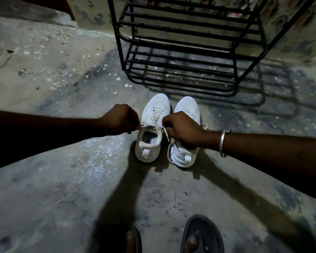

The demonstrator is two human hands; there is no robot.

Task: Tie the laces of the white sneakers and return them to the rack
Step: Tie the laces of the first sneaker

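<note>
Two white sneakers stand side by side on the concrete floor, toes pointing at the rack. The left sneaker (154,114) has its laces (150,125) pulled taut sideways across its opening. My left hand (119,119) pinches one lace end to the left of the shoe. My right hand (182,127) grips the other lace end, its loose tail hanging below the fingers. That hand covers the middle of the right sneaker (185,106), whose own lace loops out on its right side. The black metal rack (181,52) stands just beyond the shoes, its barred shelves bare.
My feet in dark sandals (202,234) are at the bottom edge. A silver bangle (223,143) sits on my right wrist. A stained wall rises behind the rack. Rough, paint-speckled floor spreads to the left.
</note>
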